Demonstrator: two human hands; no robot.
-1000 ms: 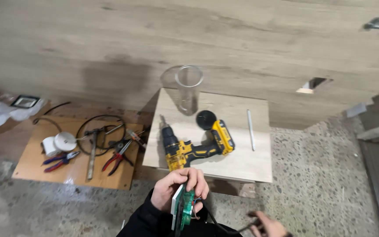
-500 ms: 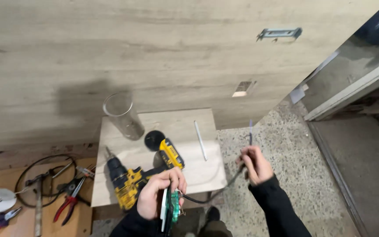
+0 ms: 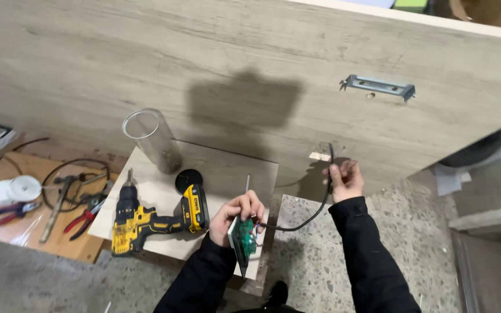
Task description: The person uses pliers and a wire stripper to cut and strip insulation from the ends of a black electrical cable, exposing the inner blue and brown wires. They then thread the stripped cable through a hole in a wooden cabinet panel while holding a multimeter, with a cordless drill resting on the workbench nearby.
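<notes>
While my left hand (image 3: 236, 211) grips the board (image 3: 242, 239), my right hand (image 3: 343, 179), closed on the cable (image 3: 314, 211), should feed gently toward the hole (image 3: 321, 155).

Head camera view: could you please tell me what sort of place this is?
Probably a workshop or fit-out site: a cordless drill on a wooden board, pliers on the floor, a large wood-grain panel.

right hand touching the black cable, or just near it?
Touching. The head view shows the right hand closed around the black cable, whose end sticks up above the fingers.
</notes>
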